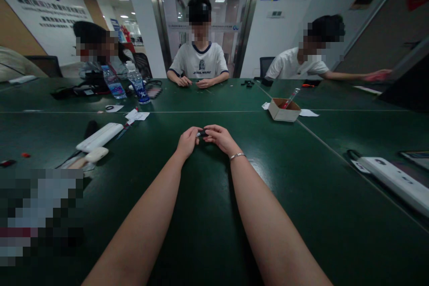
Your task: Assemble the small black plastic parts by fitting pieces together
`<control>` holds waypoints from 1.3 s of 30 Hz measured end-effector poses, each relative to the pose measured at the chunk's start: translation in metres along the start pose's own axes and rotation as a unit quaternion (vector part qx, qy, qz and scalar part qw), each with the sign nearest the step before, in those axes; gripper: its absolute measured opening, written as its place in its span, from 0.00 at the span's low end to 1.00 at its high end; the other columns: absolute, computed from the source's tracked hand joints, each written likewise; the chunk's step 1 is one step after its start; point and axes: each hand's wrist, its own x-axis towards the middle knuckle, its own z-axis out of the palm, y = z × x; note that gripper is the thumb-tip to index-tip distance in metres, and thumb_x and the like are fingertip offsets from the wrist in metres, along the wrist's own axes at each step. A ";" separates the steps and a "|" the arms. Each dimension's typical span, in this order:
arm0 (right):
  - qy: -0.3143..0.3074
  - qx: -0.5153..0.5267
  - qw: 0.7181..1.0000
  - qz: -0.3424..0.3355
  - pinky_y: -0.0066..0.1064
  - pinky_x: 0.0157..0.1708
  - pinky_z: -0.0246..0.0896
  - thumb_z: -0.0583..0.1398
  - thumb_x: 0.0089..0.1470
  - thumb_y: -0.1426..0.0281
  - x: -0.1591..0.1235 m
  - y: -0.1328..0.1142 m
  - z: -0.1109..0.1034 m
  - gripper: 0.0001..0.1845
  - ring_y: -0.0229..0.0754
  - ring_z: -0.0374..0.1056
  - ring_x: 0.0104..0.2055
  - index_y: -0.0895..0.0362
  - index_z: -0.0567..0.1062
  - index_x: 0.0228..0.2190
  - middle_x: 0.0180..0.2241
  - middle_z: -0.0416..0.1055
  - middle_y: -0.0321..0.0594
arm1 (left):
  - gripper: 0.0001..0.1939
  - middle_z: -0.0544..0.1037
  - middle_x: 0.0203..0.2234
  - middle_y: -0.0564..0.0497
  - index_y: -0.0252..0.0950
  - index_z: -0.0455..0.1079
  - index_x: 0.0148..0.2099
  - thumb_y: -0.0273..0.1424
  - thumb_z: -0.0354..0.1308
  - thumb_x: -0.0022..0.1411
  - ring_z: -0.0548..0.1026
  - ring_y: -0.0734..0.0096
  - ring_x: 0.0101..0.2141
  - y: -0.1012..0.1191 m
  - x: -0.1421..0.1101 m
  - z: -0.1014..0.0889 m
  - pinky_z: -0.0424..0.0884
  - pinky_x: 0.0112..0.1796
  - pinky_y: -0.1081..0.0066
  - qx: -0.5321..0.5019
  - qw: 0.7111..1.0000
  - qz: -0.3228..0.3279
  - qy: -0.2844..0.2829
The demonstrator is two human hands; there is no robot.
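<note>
Both arms reach forward over the dark green table (204, 214). Between my hands is a small black object (202, 133) with a pale, shiny patch at its left end; it is too small to tell its kind. My left hand (188, 144) pinches that left end between thumb and fingers. On the other end, the fingers of my right hand (219, 137) are closed, covering part of it. A silver bracelet (237, 156) circles my right wrist.
Left are a white power strip (100, 137) and two bottles (138, 82); right, a small open box (284, 111) and another power strip (395, 178). Across the table sit a person (200, 60) in a white shirt, another person (301, 60) rightward, and one (100, 53) leftward.
</note>
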 end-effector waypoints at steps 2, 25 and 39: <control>0.001 0.002 1.000 0.000 0.22 0.27 0.72 0.69 0.45 0.75 0.000 0.000 0.000 0.12 0.33 0.74 0.26 0.59 0.76 0.34 0.29 0.76 0.37 | 0.13 0.69 0.20 0.55 0.37 0.74 0.42 0.34 0.51 0.58 0.64 0.74 0.21 0.002 -0.001 0.000 0.60 0.26 0.73 -0.003 1.000 0.001 0.003; 0.005 0.004 1.000 0.000 0.22 0.27 0.72 0.69 0.46 0.76 0.001 0.001 -0.001 0.11 0.33 0.74 0.25 0.59 0.76 0.34 0.28 0.76 0.36 | 0.15 0.71 0.23 0.54 0.37 0.74 0.43 0.32 0.50 0.58 0.66 0.73 0.23 0.001 -0.002 -0.001 0.61 0.26 0.72 0.009 1.000 0.011 -0.002; 0.007 -0.001 1.000 0.000 0.22 0.28 0.72 0.67 0.48 0.77 0.001 0.002 -0.001 0.10 0.34 0.74 0.26 0.59 0.75 0.34 0.28 0.76 0.37 | 0.15 0.70 0.21 0.55 0.36 0.73 0.44 0.34 0.51 0.58 0.66 0.74 0.22 0.003 -0.003 -0.001 0.61 0.26 0.73 0.028 1.000 0.010 -0.001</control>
